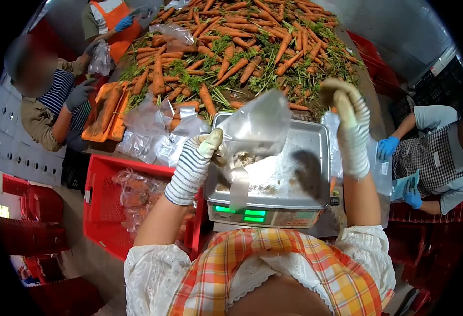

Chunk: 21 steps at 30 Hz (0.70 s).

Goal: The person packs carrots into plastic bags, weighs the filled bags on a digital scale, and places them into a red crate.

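My left hand (209, 147), in a striped, pale-palmed work glove, pinches a clear plastic bag (260, 118) by its edge. The bag hangs over the steel pan of a digital scale (310, 184), and a strip of it crosses the scale's front edge. Dirt lies on the pan, and green digits glow on the display below. My right hand (350, 116), gloved the same way, is raised beyond the pan's right side near the carrots (247, 47). Its fingers and thumb are apart, with nothing visible between them. The carrots lie heaped with green tops across the table.
A red crate (102, 205) with bagged carrots stands at my left. Clear plastic bags (155, 134) lie left of the scale. An orange scale (118, 118) carries carrots before a co-worker in stripes. Two other people stand at far left and right; the right one wears blue gloves (413, 197).
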Each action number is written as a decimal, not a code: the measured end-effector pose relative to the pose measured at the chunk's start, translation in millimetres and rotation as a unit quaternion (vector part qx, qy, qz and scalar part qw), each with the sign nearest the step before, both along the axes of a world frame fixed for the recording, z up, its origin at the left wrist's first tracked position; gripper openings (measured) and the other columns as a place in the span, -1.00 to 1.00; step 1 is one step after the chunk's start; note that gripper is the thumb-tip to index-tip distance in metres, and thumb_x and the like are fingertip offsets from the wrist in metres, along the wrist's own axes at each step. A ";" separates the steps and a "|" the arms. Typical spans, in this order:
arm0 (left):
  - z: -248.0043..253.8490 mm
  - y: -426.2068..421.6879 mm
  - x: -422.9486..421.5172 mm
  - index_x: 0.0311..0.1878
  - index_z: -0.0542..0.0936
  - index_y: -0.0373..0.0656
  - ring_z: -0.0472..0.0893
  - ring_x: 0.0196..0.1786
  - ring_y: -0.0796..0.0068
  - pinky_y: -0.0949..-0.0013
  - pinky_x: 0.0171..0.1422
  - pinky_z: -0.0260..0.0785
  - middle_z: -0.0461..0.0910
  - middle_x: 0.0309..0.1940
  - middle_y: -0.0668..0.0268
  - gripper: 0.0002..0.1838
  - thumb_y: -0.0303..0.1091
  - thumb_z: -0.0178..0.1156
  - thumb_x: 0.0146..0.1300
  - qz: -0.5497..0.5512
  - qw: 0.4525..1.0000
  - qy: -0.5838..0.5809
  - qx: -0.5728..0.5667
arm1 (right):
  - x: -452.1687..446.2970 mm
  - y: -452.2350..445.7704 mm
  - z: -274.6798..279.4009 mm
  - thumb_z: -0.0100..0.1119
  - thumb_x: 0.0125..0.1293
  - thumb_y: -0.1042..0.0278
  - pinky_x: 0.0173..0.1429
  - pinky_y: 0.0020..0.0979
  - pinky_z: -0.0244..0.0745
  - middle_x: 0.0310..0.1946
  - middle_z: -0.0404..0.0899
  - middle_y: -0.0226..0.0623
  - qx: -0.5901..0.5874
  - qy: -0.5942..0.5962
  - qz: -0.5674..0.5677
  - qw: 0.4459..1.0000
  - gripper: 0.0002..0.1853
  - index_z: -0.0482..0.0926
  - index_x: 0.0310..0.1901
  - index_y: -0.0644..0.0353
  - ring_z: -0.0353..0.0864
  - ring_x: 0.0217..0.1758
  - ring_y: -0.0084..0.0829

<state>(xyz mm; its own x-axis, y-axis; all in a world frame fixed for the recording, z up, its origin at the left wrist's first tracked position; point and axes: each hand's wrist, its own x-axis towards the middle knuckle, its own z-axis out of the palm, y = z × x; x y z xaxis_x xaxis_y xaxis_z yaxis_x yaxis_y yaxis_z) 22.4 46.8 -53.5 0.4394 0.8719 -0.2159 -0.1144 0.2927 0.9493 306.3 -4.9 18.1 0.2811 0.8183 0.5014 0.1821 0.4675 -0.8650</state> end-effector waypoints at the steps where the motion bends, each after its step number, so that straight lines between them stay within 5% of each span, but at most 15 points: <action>1: 4.5 -4.3 4.4 -0.46 0.57 -0.17 0.48 -0.56 0.64 0.57 -0.41 0.33 0.52 -0.63 0.38 -0.64 -0.04 0.15 0.23 0.014 1.000 0.005 -0.007 | -13.4 -10.7 3.2 0.06 0.26 0.34 -0.06 -0.42 0.48 -0.32 0.59 -0.31 -0.058 -0.017 0.068 0.996 -0.79 0.58 -0.13 0.20 0.55 -0.23 -0.49; 3: 9.2 -10.4 12.9 -0.46 0.57 -0.17 0.49 -0.55 0.65 0.57 -0.41 0.33 0.54 -0.61 0.37 -0.65 -0.06 0.13 0.25 0.014 1.000 -0.007 -0.003 | -46.4 -25.1 0.1 0.21 0.11 0.22 0.00 -0.41 0.43 -0.19 0.55 -0.26 -0.129 -0.155 0.157 0.967 -0.68 0.55 -0.13 0.19 0.53 -0.13 -0.45; 5: 16.6 -13.7 12.8 -0.41 0.59 -0.19 0.50 -0.52 0.66 0.57 -0.38 0.35 0.57 -0.56 0.36 -0.67 -0.13 0.09 0.29 -0.020 0.999 -0.021 0.017 | -72.1 -16.0 -16.1 0.33 -0.04 0.19 0.05 -0.27 0.39 -0.09 0.46 -0.09 -0.060 -0.371 0.138 0.916 -0.45 0.42 0.00 0.22 0.48 -0.04 -0.17; 9: 5.3 -10.2 9.6 -0.38 0.60 -0.21 0.52 -0.47 0.66 0.58 -0.35 0.35 0.58 -0.53 0.35 -0.68 -0.15 0.08 0.30 0.004 0.999 -0.015 0.030 | -93.2 -9.4 -41.8 0.30 -0.04 0.17 0.00 -0.20 0.37 -0.15 0.48 -0.07 0.010 -0.331 0.095 0.939 -0.47 0.43 -0.02 0.22 0.48 -0.09 -0.08; 14: -3.3 -10.6 -2.0 -0.27 0.57 -0.21 0.53 -0.42 0.59 0.52 -0.27 0.40 0.58 -0.46 0.35 -0.64 -0.06 0.06 0.29 0.043 0.999 -0.017 -0.010 | -95.5 -3.3 -60.5 0.13 -0.03 0.45 -0.23 -0.22 0.36 -0.50 0.49 -0.17 -0.010 -0.421 0.093 0.902 -0.79 0.48 -0.28 0.19 0.48 -0.38 -0.13; 17: -30.5 -1.1 -16.4 0.04 0.43 -0.25 0.57 -0.36 0.45 0.30 -0.19 0.50 0.56 -0.34 0.29 -0.58 -0.10 0.06 0.29 0.114 0.953 -0.254 -0.116 | -96.5 -6.3 -53.7 0.14 -0.04 0.45 -0.25 -0.22 0.35 -0.51 0.48 -0.19 0.024 -0.432 0.092 0.897 -0.77 0.50 -0.26 0.17 0.47 -0.39 -0.14; 20: -4.8 -17.6 -4.8 0.09 0.38 -0.18 0.55 -0.19 0.42 0.23 -0.15 0.51 0.52 -0.16 0.24 -0.55 -0.07 0.08 0.28 0.148 0.928 -0.329 -0.093 | -101.1 -12.7 -47.2 0.15 -0.05 0.45 -0.22 -0.22 0.35 -0.48 0.48 -0.22 0.004 -0.459 0.100 0.883 -0.72 0.51 -0.21 0.14 0.46 -0.37 -0.15; 21: 7.8 -27.3 -2.6 0.11 0.37 -0.18 0.53 -0.17 0.44 0.29 -0.15 0.48 0.49 -0.08 0.22 -0.52 -0.04 0.07 0.28 0.075 0.933 -0.338 -0.098 | -105.2 -15.8 -46.5 0.16 -0.06 0.45 -0.20 -0.22 0.34 -0.47 0.48 -0.22 0.006 -0.479 0.076 0.874 -0.71 0.51 -0.21 0.13 0.46 -0.36 -0.16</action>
<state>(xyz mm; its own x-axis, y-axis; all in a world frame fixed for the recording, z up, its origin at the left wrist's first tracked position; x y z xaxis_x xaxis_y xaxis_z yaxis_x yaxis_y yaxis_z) 19.8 19.5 -45.7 0.4094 0.9072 -0.0963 -0.7209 0.3864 0.5754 201.1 -20.7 -28.4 -0.3848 0.8029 0.4553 0.7556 0.5573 -0.3442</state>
